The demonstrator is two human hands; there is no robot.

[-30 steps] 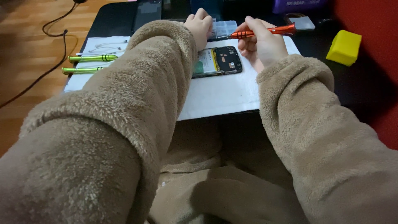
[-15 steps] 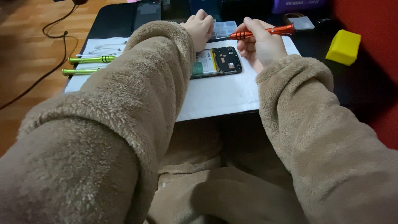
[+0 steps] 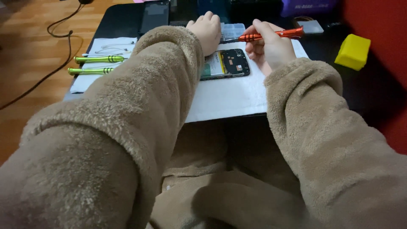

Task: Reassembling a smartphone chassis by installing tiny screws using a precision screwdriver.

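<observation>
Wooden flooring [image 3: 29, 51] runs down the left of my view, with a dark cable [image 3: 59, 29] curling across it, and a red wall [image 3: 381, 38] closes off the right. Between them sits a black table [image 3: 123, 21] carrying a white mat [image 3: 229, 95], whose near edge lies just above my lap. On the mat's left end two green screwdrivers [image 3: 95, 64] lie side by side, well apart from my hands. A yellow block [image 3: 352, 51] rests on the dark tabletop to the right, beyond the mat's edge, with bare table around it.

I see the opened phone [image 3: 224, 63] lying flat mid-mat, its circuit board exposed, between my two hands. My left hand [image 3: 207, 32] reaches forward in a fuzzy tan sleeve, knuckles up, resting at the phone's far left corner; I cannot tell whether its fingers grip anything. My right hand [image 3: 271, 48] is curled around an orange screwdriver [image 3: 271, 34], held nearly level above the phone's right end, tip pointing left.
</observation>
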